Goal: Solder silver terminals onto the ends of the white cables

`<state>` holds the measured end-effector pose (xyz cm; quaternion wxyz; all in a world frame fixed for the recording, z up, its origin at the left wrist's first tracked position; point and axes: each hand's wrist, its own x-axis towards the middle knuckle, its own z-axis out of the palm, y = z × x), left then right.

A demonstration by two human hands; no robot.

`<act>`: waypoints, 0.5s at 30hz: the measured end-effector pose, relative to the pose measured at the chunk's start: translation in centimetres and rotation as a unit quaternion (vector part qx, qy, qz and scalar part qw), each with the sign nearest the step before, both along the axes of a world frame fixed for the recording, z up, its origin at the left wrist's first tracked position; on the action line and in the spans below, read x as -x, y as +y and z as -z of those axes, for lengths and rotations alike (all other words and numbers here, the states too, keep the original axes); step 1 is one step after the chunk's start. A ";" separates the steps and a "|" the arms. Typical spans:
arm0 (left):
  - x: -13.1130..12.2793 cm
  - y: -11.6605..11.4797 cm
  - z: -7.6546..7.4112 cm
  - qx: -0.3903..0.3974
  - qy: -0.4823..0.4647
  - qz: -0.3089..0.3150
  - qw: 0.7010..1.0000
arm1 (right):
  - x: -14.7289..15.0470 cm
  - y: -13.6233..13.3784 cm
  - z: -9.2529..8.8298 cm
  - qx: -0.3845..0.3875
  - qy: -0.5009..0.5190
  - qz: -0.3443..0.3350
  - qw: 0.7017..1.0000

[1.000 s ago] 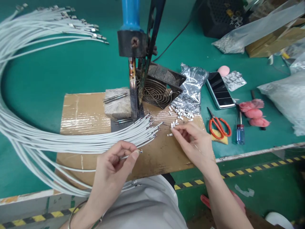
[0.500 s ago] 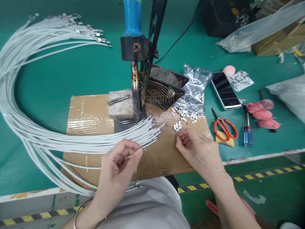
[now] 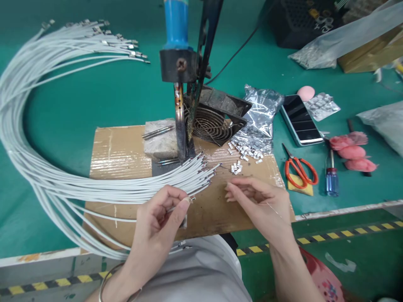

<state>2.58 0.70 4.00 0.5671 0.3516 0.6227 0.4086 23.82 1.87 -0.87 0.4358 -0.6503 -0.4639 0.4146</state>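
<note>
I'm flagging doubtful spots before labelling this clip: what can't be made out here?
Head view: whether the right hand pinches one of the small metal pieces; its fingertips cover the spot and the piece would be too small.
Head view: the tip of the white wire in the left hand; the thumb covers most of it.
Head view: the top of the blue-handled tool; cut off by the upper edge.

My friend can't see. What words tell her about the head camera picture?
A person's left hand pinches the end of one white cable over a cardboard sheet, with the right hand beside it near tiny metal pieces. A bundle of white cables curves across the green table; orange scissors and a phone lie to the right.
</note>
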 end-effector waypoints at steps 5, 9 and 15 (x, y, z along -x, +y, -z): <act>-0.2 0.0 -0.1 -0.008 0.015 0.004 1.000 | 2.3 -0.9 -0.2 0.013 0.157 -0.020 0.987; -0.3 -0.2 -0.3 -0.018 0.027 0.009 0.999 | 4.0 -1.4 -0.6 0.008 0.196 -0.075 0.978; 0.0 -0.5 0.5 -0.048 0.031 0.026 0.998 | 5.7 -1.0 -1.6 0.015 0.252 -0.076 0.965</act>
